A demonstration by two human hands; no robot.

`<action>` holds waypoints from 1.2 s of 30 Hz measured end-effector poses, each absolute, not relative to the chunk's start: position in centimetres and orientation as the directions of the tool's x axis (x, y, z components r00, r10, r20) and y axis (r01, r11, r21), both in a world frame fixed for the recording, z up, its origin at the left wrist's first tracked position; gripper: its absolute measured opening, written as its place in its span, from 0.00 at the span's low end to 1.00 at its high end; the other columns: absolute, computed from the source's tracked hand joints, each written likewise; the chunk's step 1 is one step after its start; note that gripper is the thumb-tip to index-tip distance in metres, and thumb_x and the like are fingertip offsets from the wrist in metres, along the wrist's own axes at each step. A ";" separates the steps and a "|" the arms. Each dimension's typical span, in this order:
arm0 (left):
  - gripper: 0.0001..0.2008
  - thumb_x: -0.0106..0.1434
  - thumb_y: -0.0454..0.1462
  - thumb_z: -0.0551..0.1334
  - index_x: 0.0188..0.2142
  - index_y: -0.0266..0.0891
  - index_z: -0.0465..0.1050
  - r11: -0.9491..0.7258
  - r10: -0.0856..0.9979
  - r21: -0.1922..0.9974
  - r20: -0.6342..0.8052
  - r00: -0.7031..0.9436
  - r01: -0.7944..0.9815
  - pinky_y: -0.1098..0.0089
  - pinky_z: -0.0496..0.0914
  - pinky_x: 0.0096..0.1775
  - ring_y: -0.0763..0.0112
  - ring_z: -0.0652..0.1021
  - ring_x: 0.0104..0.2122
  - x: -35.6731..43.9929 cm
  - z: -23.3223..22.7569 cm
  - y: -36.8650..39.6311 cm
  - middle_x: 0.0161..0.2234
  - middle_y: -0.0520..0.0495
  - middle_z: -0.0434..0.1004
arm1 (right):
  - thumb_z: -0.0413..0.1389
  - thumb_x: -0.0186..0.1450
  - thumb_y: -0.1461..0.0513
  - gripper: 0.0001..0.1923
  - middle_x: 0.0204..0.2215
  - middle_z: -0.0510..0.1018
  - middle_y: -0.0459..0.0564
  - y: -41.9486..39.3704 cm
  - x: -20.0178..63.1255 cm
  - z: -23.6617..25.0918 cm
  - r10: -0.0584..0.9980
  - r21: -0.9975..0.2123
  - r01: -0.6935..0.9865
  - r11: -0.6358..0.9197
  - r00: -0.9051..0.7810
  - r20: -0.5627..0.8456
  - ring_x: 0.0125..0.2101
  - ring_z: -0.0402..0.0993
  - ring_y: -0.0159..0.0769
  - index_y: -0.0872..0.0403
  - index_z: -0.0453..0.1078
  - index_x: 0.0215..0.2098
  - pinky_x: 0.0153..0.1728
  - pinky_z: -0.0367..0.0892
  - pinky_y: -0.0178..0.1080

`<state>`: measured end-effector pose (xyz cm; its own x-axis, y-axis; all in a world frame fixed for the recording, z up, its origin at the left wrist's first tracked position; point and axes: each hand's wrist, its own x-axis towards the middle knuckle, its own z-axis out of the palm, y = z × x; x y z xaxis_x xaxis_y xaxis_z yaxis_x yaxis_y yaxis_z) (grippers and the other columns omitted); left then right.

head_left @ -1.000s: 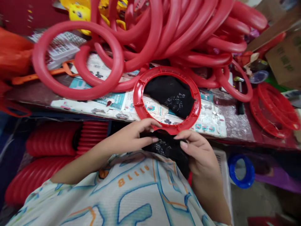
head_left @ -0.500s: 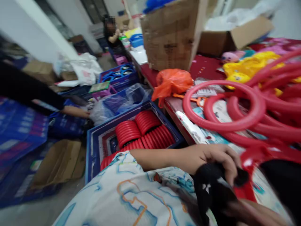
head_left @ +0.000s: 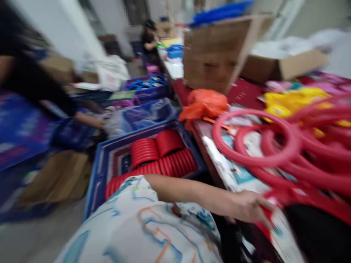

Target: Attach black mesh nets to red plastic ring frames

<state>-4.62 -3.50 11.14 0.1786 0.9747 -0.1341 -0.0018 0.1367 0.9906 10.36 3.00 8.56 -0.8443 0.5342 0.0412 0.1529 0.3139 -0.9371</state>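
The left hand reaches across the table edge with its fingers loosely spread, their tips resting on or just over the near rim of a red frame; motion blur hides whether they grip it. The right hand is out of view. Black cloth lies inside and under the frame, with more dark cloth hanging just below the hand at the table edge. A heap of red hoops lies just behind the frame. Beside the table, a blue crate holds stacked red rings, and another person's arm reaches toward bins farther left. Handling the frame well seems to call for steadying its rim flat and keeping the cloth clear of the hoops behind.
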 end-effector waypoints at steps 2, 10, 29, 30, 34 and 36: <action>0.28 0.57 0.34 0.67 0.57 0.38 0.67 0.076 0.880 0.997 -0.051 0.472 -0.034 0.69 0.75 0.43 0.63 0.80 0.43 -3.3 11.2 -4.0 0.42 0.47 0.78 | 0.58 0.58 0.49 0.07 0.16 0.75 0.46 1.0 16.0 10.4 0.731 -0.886 0.282 0.368 -0.677 0.088 0.19 0.76 0.45 0.35 0.78 0.32 0.12 0.66 0.41; 0.02 0.60 0.34 0.62 0.33 0.40 0.75 0.206 0.844 0.970 -0.242 0.478 0.129 0.76 0.72 0.36 0.72 0.78 0.33 -1.0 8.7 -3.0 0.32 0.50 0.77 | 0.57 0.65 0.62 0.06 0.21 0.77 0.47 -2.7 21.8 13.5 0.757 -0.664 0.445 0.601 -0.584 0.294 0.20 0.72 0.29 0.56 0.75 0.33 0.21 0.69 0.32; 0.16 0.51 0.41 0.69 0.38 0.38 0.75 0.178 0.882 0.942 -0.281 0.379 0.283 0.71 0.70 0.34 0.67 0.78 0.33 2.6 8.9 12.8 0.32 0.49 0.79 | 0.58 0.62 0.53 0.12 0.26 0.77 0.44 9.7 22.5 8.8 1.000 -0.829 0.560 -0.002 0.005 0.001 0.25 0.68 0.29 0.54 0.75 0.31 0.28 0.62 0.34; 0.14 0.53 0.42 0.67 0.38 0.38 0.75 0.139 0.894 0.933 -0.262 0.363 0.331 0.71 0.69 0.33 0.68 0.77 0.32 2.7 8.6 13.8 0.31 0.48 0.79 | 0.59 0.61 0.53 0.12 0.24 0.76 0.44 10.4 22.6 8.6 1.000 -0.813 0.582 -0.007 0.011 0.000 0.24 0.66 0.28 0.54 0.75 0.30 0.27 0.61 0.35; 0.10 0.59 0.39 0.60 0.35 0.36 0.77 -0.024 0.928 0.860 -0.171 0.331 0.510 0.70 0.65 0.33 0.69 0.74 0.29 3.0 8.2 16.9 0.28 0.48 0.77 | 0.58 0.61 0.58 0.07 0.28 0.78 0.45 12.9 22.9 7.9 0.999 -0.761 0.649 -0.004 0.026 0.017 0.28 0.69 0.32 0.53 0.75 0.31 0.33 0.63 0.37; 0.11 0.60 0.37 0.58 0.37 0.36 0.78 -0.084 0.931 0.818 -0.139 0.337 0.569 0.68 0.66 0.37 0.68 0.74 0.30 3.3 8.2 18.0 0.30 0.47 0.78 | 0.56 0.62 0.61 0.06 0.32 0.79 0.47 14.0 22.7 7.5 0.999 -0.744 0.668 0.000 0.024 0.021 0.32 0.72 0.34 0.53 0.75 0.34 0.38 0.65 0.39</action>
<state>3.29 17.96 8.15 0.3371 0.9311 -0.1393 0.5689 -0.0836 0.8182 22.74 14.03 7.52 0.0240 0.9995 0.0214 0.6685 -0.0002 -0.7437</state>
